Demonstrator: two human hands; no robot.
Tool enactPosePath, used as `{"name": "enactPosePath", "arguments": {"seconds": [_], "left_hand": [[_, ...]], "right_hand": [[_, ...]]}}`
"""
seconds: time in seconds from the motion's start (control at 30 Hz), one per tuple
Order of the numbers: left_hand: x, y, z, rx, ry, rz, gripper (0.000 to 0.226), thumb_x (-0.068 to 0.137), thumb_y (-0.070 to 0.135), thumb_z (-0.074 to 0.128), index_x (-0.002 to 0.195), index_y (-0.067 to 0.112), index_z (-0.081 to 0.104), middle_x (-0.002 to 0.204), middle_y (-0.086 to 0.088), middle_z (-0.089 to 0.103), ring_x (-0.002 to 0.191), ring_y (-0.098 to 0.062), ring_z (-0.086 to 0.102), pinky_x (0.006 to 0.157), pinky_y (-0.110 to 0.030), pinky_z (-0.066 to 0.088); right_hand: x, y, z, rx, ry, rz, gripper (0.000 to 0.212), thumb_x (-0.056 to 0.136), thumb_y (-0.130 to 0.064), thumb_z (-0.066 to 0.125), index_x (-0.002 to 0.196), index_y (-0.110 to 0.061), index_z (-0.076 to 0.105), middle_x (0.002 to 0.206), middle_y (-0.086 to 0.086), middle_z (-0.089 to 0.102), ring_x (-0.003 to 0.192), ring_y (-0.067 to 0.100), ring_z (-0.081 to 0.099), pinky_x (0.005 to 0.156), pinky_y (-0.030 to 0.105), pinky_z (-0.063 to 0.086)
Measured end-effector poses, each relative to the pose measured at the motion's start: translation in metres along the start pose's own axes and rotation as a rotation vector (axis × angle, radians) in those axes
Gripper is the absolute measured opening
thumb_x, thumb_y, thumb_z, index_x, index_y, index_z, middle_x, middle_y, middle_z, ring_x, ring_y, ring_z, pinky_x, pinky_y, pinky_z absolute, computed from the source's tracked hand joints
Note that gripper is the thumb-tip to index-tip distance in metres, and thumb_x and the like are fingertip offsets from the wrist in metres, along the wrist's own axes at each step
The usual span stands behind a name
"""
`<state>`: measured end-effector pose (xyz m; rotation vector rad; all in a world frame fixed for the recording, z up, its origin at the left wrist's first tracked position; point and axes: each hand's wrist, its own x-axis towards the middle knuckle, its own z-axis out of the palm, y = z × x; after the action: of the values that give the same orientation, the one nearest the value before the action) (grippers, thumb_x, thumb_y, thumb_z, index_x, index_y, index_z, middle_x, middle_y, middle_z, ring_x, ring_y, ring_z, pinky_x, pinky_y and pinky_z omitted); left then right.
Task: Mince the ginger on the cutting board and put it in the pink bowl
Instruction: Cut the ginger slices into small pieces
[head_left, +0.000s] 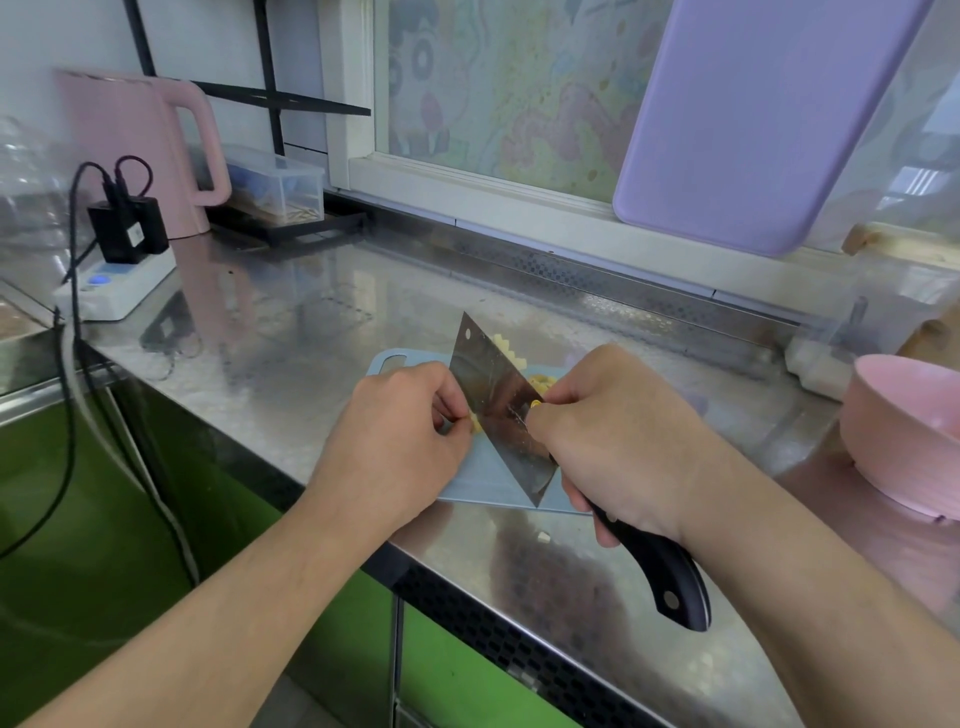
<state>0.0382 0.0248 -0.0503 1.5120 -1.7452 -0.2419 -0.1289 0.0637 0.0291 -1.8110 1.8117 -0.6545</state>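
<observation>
A small blue cutting board (493, 486) lies on the steel counter. My right hand (613, 441) grips the black handle of a cleaver (493, 395), whose blade stands on the board. Pale yellow ginger pieces (511, 353) show behind the blade. My left hand (400, 431) pinches a small bit of ginger against the blade's left face, fingers curled. A stray ginger bit (544, 537) sits on the counter in front of the board. The pink bowl (893, 436) stands at the right, apart from both hands.
A pink kettle (140, 150), a power strip (117, 286) with black chargers and cables, and a clear box (280, 187) stand at the back left. A purple board (753, 119) leans on the window. The counter's front edge runs below my forearms.
</observation>
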Motion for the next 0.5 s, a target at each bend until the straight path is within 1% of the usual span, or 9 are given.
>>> {"name": "enactPosePath", "arguments": {"seconds": [0.1, 0.23, 0.3, 0.4, 0.5], "left_hand": [[0.0006, -0.0010, -0.0001, -0.001, 0.002, -0.001, 0.019, 0.086, 0.021, 0.077, 0.075, 0.032, 0.066, 0.071, 0.021, 0.066, 0.074, 0.006, 0.063, 0.065, -0.007, 0.046], [0.0002, -0.0021, -0.0002, -0.010, 0.005, -0.001, 0.020, 0.085, 0.020, 0.078, 0.074, 0.032, 0.067, 0.070, 0.020, 0.066, 0.076, 0.007, 0.063, 0.063, -0.006, 0.046], [0.0004, -0.0026, -0.0004, -0.019, 0.007, 0.003, 0.020, 0.085, 0.019, 0.078, 0.074, 0.032, 0.068, 0.069, 0.020, 0.066, 0.080, 0.009, 0.062, 0.065, -0.004, 0.046], [0.0016, -0.0024, -0.0001, -0.018, 0.006, 0.012, 0.019, 0.085, 0.019, 0.078, 0.075, 0.032, 0.068, 0.069, 0.020, 0.066, 0.082, 0.010, 0.062, 0.067, -0.002, 0.046], [0.0020, -0.0030, 0.0004, -0.026, 0.007, 0.007, 0.020, 0.085, 0.018, 0.078, 0.074, 0.032, 0.068, 0.069, 0.019, 0.067, 0.080, 0.009, 0.063, 0.067, -0.003, 0.046]], "right_hand": [[-0.0003, 0.0013, -0.0012, -0.008, -0.005, -0.009, 0.018, 0.087, -0.013, 0.051, 0.070, -0.010, 0.045, 0.053, 0.015, 0.055, 0.026, 0.023, 0.048, 0.038, 0.026, 0.043], [-0.0014, -0.0001, -0.0065, -0.005, -0.048, -0.004, 0.023, 0.086, -0.009, 0.050, 0.064, -0.009, 0.045, 0.046, 0.016, 0.054, 0.028, 0.025, 0.049, 0.042, 0.029, 0.045], [-0.0019, -0.0016, -0.0083, -0.013, -0.076, -0.003, 0.026, 0.086, -0.008, 0.049, 0.060, -0.006, 0.047, 0.046, 0.019, 0.055, 0.030, 0.027, 0.049, 0.043, 0.030, 0.046], [-0.0021, -0.0019, -0.0071, -0.018, -0.084, 0.002, 0.027, 0.086, -0.007, 0.050, 0.060, -0.004, 0.047, 0.045, 0.020, 0.053, 0.032, 0.027, 0.048, 0.046, 0.034, 0.044], [0.0005, 0.0000, -0.0024, 0.001, -0.051, 0.002, 0.022, 0.087, -0.009, 0.052, 0.065, -0.006, 0.047, 0.051, 0.021, 0.052, 0.029, 0.025, 0.045, 0.046, 0.030, 0.040]]}}
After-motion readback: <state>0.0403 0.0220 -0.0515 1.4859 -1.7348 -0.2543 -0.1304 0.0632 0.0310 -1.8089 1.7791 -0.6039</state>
